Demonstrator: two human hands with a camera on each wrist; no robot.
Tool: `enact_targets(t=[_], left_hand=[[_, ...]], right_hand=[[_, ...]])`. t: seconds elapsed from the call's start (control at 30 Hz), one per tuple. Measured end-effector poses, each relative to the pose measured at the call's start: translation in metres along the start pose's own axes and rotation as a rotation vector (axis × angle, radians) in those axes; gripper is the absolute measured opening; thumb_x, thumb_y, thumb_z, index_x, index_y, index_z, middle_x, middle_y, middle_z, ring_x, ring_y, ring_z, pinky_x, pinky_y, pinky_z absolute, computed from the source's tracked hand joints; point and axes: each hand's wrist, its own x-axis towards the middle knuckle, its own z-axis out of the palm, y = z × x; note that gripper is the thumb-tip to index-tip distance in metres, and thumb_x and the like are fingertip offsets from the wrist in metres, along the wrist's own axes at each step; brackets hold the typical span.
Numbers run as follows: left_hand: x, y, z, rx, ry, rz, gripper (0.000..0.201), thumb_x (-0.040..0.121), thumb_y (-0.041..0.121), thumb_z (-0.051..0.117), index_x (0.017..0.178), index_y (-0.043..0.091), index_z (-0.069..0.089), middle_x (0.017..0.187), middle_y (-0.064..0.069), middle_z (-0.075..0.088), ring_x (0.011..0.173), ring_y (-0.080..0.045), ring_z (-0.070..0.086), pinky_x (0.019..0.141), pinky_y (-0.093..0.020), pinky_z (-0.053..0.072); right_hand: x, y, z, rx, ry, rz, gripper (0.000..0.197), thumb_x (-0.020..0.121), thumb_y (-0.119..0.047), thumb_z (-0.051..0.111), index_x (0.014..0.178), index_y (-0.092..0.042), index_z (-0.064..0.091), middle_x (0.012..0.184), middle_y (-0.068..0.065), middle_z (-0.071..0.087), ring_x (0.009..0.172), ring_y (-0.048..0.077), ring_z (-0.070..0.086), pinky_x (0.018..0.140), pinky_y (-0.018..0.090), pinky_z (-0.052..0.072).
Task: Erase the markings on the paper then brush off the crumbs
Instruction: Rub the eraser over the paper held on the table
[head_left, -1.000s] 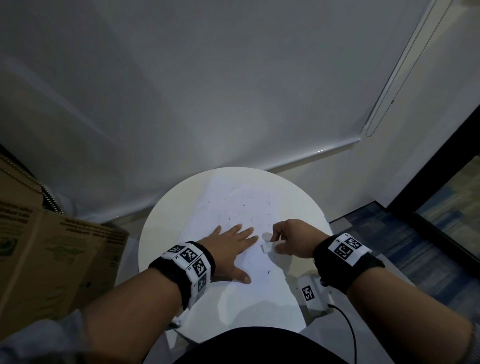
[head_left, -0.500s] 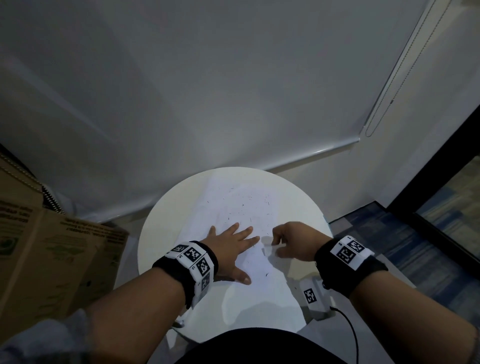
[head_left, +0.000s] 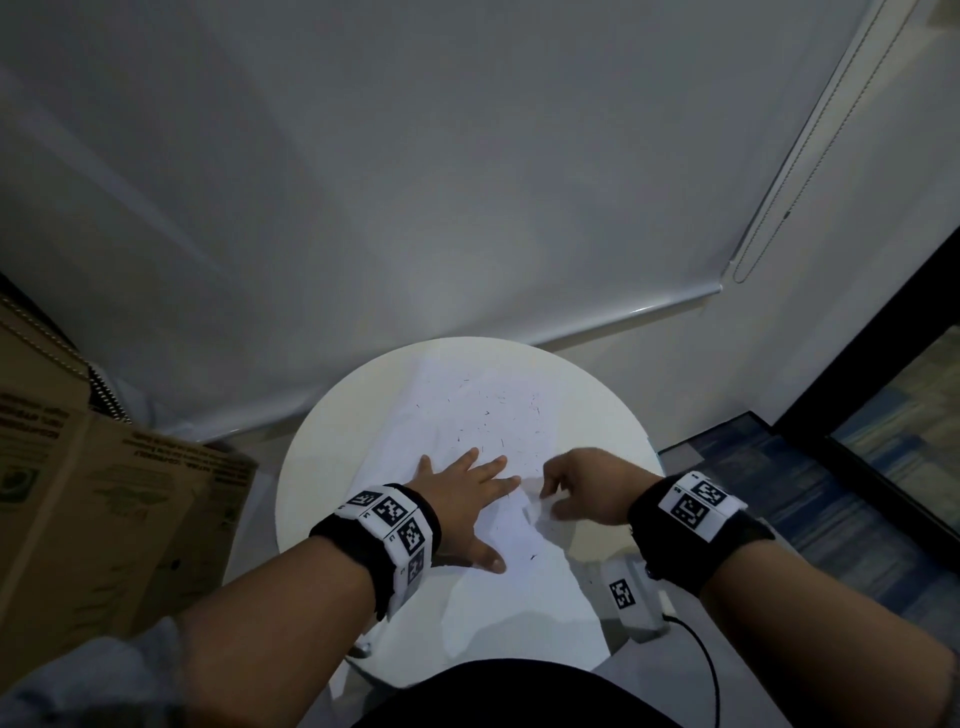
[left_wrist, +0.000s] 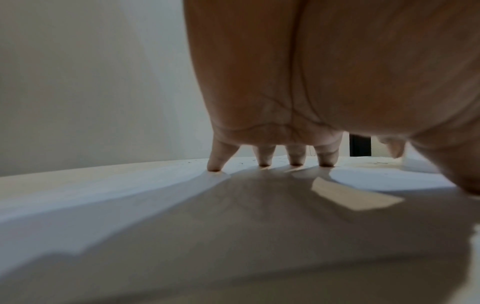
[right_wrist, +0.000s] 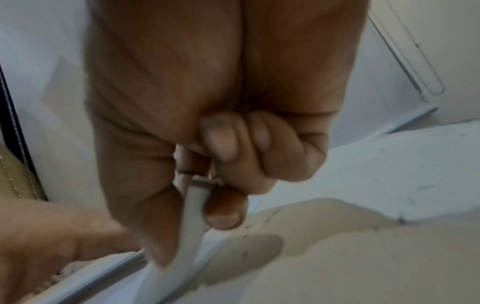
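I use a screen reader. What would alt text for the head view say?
A left hand presses flat on white paper on a round white table, while the right hand pinches a white eraser against the sheet. Dark eraser crumbs dot the paper beyond the fingers.

White paper (head_left: 467, 415), dark crumbs (head_left: 501, 443); white table (head_left: 322, 467); brown box (head_left: 104, 519).

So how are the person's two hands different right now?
The left hand lies spread on the paper, fingertips pressing it down; the right hand is curled. The left hand holds nothing, while the right hand pinches a white eraser between thumb and fingers. Both wear black wristbands with square markers.
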Motion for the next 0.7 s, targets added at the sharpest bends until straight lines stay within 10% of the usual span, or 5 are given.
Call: enact_targets(t=[0.2,0.37,0.53,0.7], left_hand=[[-0.0003,0.0007,-0.0010,0.003,0.000,0.000,0.103,0.082,0.065,0.062,0.155,0.035,-0.004,0.161,0.013,-0.017,0.149,-0.017,-0.017,0.114,-0.066,0.001],[-0.0004,0.0004,-0.0006,0.005,-0.004,0.000,0.102,0.082,0.065,0.061,0.155,0.035,-0.005,0.161,0.013,-0.017,0.149,-0.017,-0.018,0.114,-0.066,0.001],[-0.0009,0.0012,-0.0012,-0.001,-0.004,-0.001,0.103,0.082,0.064,0.062,0.154,0.036,-0.005,0.161,0.013,-0.017,0.148,-0.017,-0.018,0.114,-0.066,0.000],[-0.0010,0.0011,-0.0007,-0.004,-0.006,-0.005,0.102,0.082,0.065,0.061,0.154,0.035,-0.005,0.161,0.013,-0.018,0.148,-0.017,-0.019,0.114,-0.065,-0.001]], right_hand=[[-0.0019,-0.0003,-0.0009,0.031,-0.095,-0.010,0.010,0.081,-0.015,0.066,0.084,-0.024,0.060,0.073,-0.010,0.051,0.060,0.005,0.050,0.058,0.019,0.038],[0.0002,0.0022,-0.0052,-0.018,0.071,0.045,0.018,0.082,-0.019,0.062,0.100,-0.016,0.064,0.086,-0.006,0.051,0.081,0.013,0.047,0.068,0.022,0.035],[-0.0055,-0.0013,0.0015,0.029,-0.118,-0.024,0.010,0.081,-0.015,0.066,0.085,-0.023,0.061,0.073,-0.010,0.051,0.059,0.006,0.050,0.057,0.019,0.039],[-0.0032,0.0047,-0.0002,0.007,0.079,0.026,0.018,0.083,-0.021,0.062,0.101,-0.016,0.064,0.085,-0.006,0.053,0.078,0.012,0.050,0.067,0.021,0.036]])
